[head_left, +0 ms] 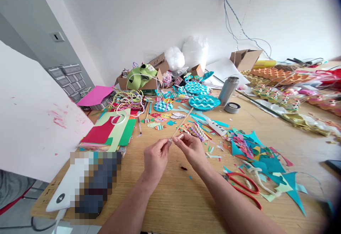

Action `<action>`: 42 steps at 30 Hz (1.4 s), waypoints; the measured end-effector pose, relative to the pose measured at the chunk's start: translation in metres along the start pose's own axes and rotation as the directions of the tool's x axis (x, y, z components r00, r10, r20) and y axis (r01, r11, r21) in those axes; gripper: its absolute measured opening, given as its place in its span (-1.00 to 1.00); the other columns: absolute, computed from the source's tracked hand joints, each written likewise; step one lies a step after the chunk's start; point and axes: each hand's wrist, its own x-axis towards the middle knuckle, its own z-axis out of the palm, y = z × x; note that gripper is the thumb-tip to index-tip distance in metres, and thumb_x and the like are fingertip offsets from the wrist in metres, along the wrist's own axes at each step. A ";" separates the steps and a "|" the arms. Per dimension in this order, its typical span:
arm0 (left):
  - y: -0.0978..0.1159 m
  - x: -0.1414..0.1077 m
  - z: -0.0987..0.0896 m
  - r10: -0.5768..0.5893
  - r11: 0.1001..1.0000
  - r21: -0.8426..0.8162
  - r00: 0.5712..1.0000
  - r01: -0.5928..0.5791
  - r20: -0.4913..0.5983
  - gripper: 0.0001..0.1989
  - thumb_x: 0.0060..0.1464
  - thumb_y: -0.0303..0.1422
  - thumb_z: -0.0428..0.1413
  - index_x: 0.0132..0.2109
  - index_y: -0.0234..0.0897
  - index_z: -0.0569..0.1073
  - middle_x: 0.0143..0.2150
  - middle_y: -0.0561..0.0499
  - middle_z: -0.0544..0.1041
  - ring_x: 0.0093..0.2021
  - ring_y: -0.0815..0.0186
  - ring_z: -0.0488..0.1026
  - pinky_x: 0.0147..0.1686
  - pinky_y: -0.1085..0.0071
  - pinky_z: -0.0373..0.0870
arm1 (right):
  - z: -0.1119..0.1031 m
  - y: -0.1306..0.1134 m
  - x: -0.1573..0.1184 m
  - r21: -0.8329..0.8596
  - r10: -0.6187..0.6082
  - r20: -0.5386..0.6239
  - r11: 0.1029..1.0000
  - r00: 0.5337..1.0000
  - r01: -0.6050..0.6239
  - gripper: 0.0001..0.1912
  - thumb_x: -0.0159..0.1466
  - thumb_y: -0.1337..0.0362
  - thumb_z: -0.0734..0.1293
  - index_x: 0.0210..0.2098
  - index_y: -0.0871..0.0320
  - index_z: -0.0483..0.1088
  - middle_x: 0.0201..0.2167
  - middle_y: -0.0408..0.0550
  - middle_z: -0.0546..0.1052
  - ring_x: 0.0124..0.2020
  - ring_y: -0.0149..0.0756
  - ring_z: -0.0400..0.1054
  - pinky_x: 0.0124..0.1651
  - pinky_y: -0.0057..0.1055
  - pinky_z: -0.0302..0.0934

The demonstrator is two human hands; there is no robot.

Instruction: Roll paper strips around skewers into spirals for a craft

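A thin wooden stick [183,123] slants up and away from my fingertips over the middle of the table. My left hand [157,157] pinches near its lower end. Right beside it, my right hand [190,150] is closed on a small pale strip [180,136], its thumb close to the stick's end. The fingers partly cover where stick and strip come together, so I cannot tell whether they are joined. Beyond the hands lie several paper fish [154,124] and strings of beads [198,131].
Red-handled scissors [245,188] and blue paper scraps [271,166] lie right. A white glue bottle [216,127], a metal flask [228,91] and blue wavy discs [204,102] stand further back. Coloured paper [98,131], a tape roll [118,119] and a white power bank [66,188] are left.
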 end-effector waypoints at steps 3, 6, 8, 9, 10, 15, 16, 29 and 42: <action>0.000 -0.001 0.001 -0.009 1.000 -0.003 1.000 0.009 0.003 -0.81 0.09 -0.31 0.01 -0.25 -0.24 0.49 -0.37 -0.05 0.56 -0.41 0.34 0.47 -0.38 0.48 0.36 | 0.001 0.003 0.000 0.004 -0.019 -0.002 1.000 1.000 0.019 -0.70 0.14 0.08 0.30 -0.55 0.19 0.35 -0.56 -0.10 0.42 -0.49 -0.35 0.27 -0.36 -0.42 0.18; 0.002 0.000 0.000 -0.093 0.987 -0.126 0.993 0.101 0.070 -0.80 0.10 -0.29 0.00 -0.24 -0.24 0.48 -0.39 -0.04 0.54 -0.42 0.34 0.47 -0.40 0.49 0.36 | 0.001 0.004 -0.001 -0.032 -0.059 -0.009 0.998 0.998 0.059 -0.73 0.17 0.12 0.28 -0.53 0.18 0.34 -0.55 -0.09 0.42 -0.48 -0.34 0.27 -0.35 -0.40 0.18; 0.006 0.002 -0.002 -0.170 0.945 -0.253 0.973 0.205 0.156 -0.78 0.08 -0.26 0.01 -0.27 -0.27 0.47 -0.45 -0.02 0.50 -0.47 0.35 0.45 -0.45 0.49 0.37 | 0.002 0.002 -0.002 -0.087 -0.086 -0.021 0.993 0.996 0.084 -0.74 0.18 0.13 0.27 -0.53 0.17 0.33 -0.55 -0.08 0.42 -0.47 -0.32 0.28 -0.34 -0.39 0.18; 0.008 0.003 -0.003 -0.206 0.909 -0.321 0.956 0.265 0.207 -0.77 0.07 -0.24 0.02 -0.29 -0.30 0.46 -0.48 -0.01 0.48 -0.51 0.36 0.44 -0.48 0.49 0.37 | 0.001 0.000 -0.003 -0.112 -0.098 -0.023 0.989 0.995 0.095 -0.74 0.18 0.13 0.27 -0.54 0.17 0.32 -0.54 -0.08 0.43 -0.47 -0.32 0.28 -0.34 -0.38 0.18; 0.010 0.005 -0.004 -0.237 0.864 -0.386 0.937 0.325 0.257 -0.76 0.05 -0.22 0.04 -0.32 -0.32 0.46 -0.51 0.01 0.45 -0.54 0.38 0.42 -0.51 0.50 0.36 | 0.001 -0.001 -0.003 -0.132 -0.106 -0.022 0.986 0.994 0.103 -0.74 0.19 0.14 0.27 -0.54 0.17 0.32 -0.54 -0.07 0.43 -0.46 -0.31 0.28 -0.33 -0.38 0.18; 0.015 0.009 -0.008 -0.292 0.588 -0.623 0.854 0.516 0.432 -0.77 -0.04 -0.25 0.13 -0.39 -0.38 0.44 -0.57 0.06 0.39 -0.59 0.44 0.34 -0.59 0.52 0.32 | -0.002 -0.008 -0.004 -0.124 -0.102 0.016 0.987 0.995 0.103 -0.75 0.18 0.14 0.28 -0.52 0.17 0.33 -0.54 -0.08 0.43 -0.46 -0.31 0.29 -0.33 -0.39 0.17; 0.015 0.010 -0.008 -0.282 0.536 -0.652 0.841 0.537 0.461 -0.79 -0.04 -0.27 0.13 -0.39 -0.38 0.45 -0.57 0.06 0.39 -0.59 0.45 0.33 -0.60 0.53 0.31 | -0.003 -0.009 -0.004 -0.095 -0.092 0.030 0.991 0.995 0.095 -0.76 0.18 0.15 0.29 -0.51 0.17 0.33 -0.53 -0.08 0.43 -0.45 -0.31 0.29 -0.33 -0.39 0.17; 0.001 0.011 -0.012 -0.148 0.112 -0.593 0.603 0.797 0.784 -0.86 -0.09 -0.37 0.19 -0.37 -0.37 0.46 -0.63 0.12 0.36 -0.72 0.53 0.29 -0.73 0.61 0.17 | -0.011 -0.017 0.003 0.219 0.009 0.259 0.973 0.966 -0.068 -0.77 0.08 0.14 0.37 -0.55 0.18 0.41 -0.54 -0.12 0.46 -0.45 -0.36 0.32 -0.30 -0.40 0.20; 0.010 0.006 -0.001 -0.259 0.792 -0.498 0.933 0.354 0.251 -0.78 -0.11 -0.25 0.19 -0.33 -0.31 0.49 -0.43 -0.03 0.52 -0.44 0.32 0.44 -0.39 0.43 0.38 | -0.007 -0.012 0.001 -0.080 -0.071 0.106 0.994 0.992 0.080 -0.76 0.12 0.16 0.33 -0.58 0.15 0.35 -0.58 -0.11 0.47 -0.48 -0.32 0.33 -0.33 -0.40 0.20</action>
